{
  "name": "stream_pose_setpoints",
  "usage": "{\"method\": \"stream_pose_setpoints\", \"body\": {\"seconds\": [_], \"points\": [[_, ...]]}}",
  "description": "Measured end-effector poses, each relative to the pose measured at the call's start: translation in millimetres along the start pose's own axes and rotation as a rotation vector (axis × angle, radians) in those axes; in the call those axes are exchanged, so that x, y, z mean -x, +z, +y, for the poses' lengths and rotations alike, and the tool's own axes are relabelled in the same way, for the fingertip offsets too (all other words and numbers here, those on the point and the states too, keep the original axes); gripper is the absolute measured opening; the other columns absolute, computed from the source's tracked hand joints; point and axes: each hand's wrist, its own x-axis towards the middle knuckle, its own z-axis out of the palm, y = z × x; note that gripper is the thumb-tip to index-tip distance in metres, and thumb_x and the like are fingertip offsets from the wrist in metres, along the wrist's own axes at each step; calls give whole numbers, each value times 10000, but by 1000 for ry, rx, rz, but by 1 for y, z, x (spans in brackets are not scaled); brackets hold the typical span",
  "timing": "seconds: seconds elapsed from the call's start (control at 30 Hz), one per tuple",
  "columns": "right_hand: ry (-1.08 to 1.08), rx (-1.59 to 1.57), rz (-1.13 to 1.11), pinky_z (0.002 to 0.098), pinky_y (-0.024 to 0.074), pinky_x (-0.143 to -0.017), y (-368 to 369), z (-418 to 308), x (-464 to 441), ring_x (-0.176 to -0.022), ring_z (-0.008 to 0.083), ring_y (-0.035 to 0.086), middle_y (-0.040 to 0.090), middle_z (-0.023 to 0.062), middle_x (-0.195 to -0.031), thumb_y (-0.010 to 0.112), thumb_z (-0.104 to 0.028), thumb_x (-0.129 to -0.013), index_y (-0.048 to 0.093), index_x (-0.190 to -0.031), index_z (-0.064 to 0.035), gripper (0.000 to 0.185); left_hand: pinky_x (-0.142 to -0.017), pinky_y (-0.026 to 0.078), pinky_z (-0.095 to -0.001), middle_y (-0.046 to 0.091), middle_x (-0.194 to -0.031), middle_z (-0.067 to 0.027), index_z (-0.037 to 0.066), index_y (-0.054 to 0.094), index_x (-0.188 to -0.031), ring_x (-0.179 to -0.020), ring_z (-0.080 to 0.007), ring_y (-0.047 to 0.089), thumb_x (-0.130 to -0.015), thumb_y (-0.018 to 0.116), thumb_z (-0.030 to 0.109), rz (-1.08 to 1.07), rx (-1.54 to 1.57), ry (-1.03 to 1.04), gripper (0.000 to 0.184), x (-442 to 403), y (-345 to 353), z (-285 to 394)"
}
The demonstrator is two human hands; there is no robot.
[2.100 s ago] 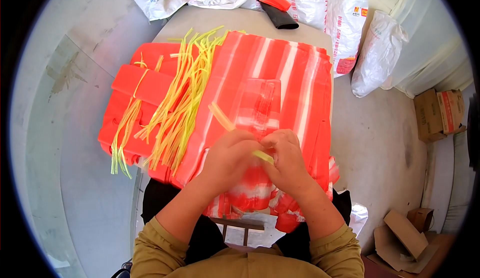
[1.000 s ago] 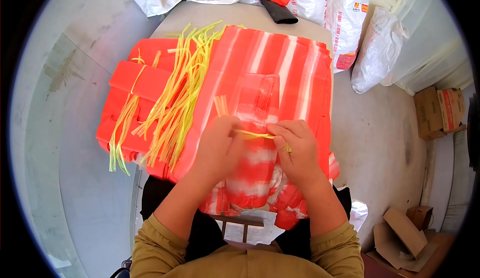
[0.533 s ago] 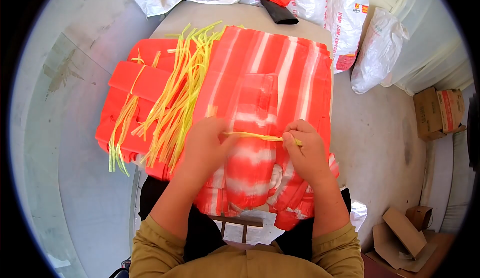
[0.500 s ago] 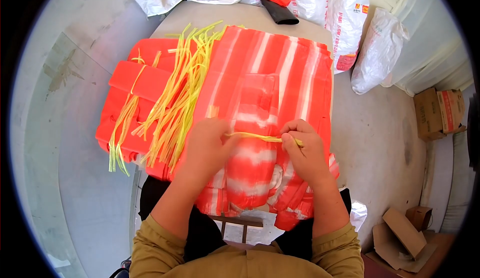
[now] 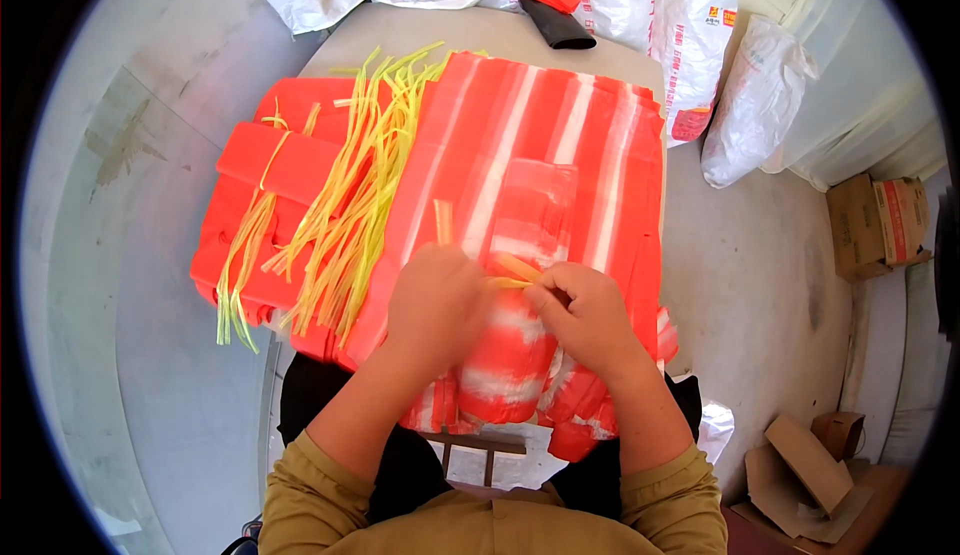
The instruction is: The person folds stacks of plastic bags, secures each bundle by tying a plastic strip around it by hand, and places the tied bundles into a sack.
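Observation:
A folded red-and-white bundle (image 5: 505, 345), which looks like thin plastic or cloth, lies on a stack of striped red-and-white sheets (image 5: 560, 105). Over the bundle's middle, my left hand (image 5: 435, 300) is closed on a yellow strip (image 5: 443, 223) whose end sticks up above the fist; motion blurs its fingers slightly. Opposite it, my right hand (image 5: 585, 315) pinches the same strip between thumb and fingers, and a loop stands up beside the fingertips. Whether a knot lies between the hands is hard to see.
Many loose yellow strips (image 5: 385, 155) lie left of the sheets, across folded red bundles (image 5: 280, 155). A black tube-like object (image 5: 560, 25) with a red piece rests at the table's far edge. White sacks (image 5: 690, 45) stand behind; cardboard boxes (image 5: 870, 225) are at right.
My hands have come closer together, the right moving left and slightly down. The strip, stretched straight between them before, now bends into a loop. The bundle's far end has shifted slightly right.

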Motion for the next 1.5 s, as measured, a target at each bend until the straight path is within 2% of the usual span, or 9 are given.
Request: {"method": "stream_pose_setpoints", "body": {"seconds": [0.23,0.3,0.4,0.57,0.73,0.93,1.03,1.13,1.5], "points": [[-162,122,43,432,571,-781,12,-1,2,-903,335,711,717,126,-943,758,-114,-887,756,-1081,-84,196,-619,499,-372,681,-903,-73,68,701,-876,-739,-261,640,-780,779,51,-53,12,256,125,3,5,17],[-228,103,63,429,574,-770,17,7,5,-899,340,714,723,126,-963,757,-103,-878,747,-1092,-80,215,-659,526,-370,680,-1033,-128,86,706,-1032,-773,-263,665,-802,802,63,-105,189,71,251,4,2,25],[-226,77,69,423,576,-755,19,10,4,-882,348,714,725,127,-969,741,-89,-902,734,-1075,-67,175,-748,554,-406,717,-1108,-75,114,720,-1103,-913,-266,696,-840,826,160,146,181,150,287,13,9,17],[-173,14,25,365,544,-697,22,17,4,-781,266,693,677,130,-854,629,-64,-1041,646,-1146,-28,113,-898,530,-480,454,-1457,-317,114,407,-1552,-1026,-341,674,-859,866,159,376,78,177,832,19,15,11],[-113,93,-34,503,556,-794,17,13,4,-951,422,710,729,198,-999,599,-199,-1053,597,-1261,-54,254,-1013,452,-467,694,-1134,-132,100,686,-1273,-1040,-300,652,-795,871,142,-8,48,36,514,-4,0,21],[93,-178,-13,449,563,-791,15,6,6,-932,392,713,735,180,-1022,693,-223,-1001,586,-1228,-38,313,-813,470,-431,677,-830,-54,75,739,-869,-866,-283,616,-830,821,98,-33,188,-30,94,1,11,12],[158,-279,-61,409,563,-780,10,-3,5,-912,358,709,734,155,-1031,741,-179,-946,623,-1167,-42,286,-760,477,-398,660,-821,-66,55,715,-869,-824,-281,609,-871,802,107,-31,361,-222,102,9,19,7],[-206,19,-55,318,530,-691,12,8,2,-781,204,687,708,94,-942,733,18,-889,655,-1045,-50,187,-722,468,-377,651,-811,-74,43,695,-850,-801,-281,603,-904,785,122,-16,402,-274,132,11,21,7],[-485,210,241,410,559,-764,22,10,-1,-891,315,669,693,102,-995,746,-19,-846,756,-1108,-57,265,-738,476,-458,647,-802,-81,72,688,-897,-795,-318,624,-835,814,137,-53,1,72,154,8,16,14]]}}
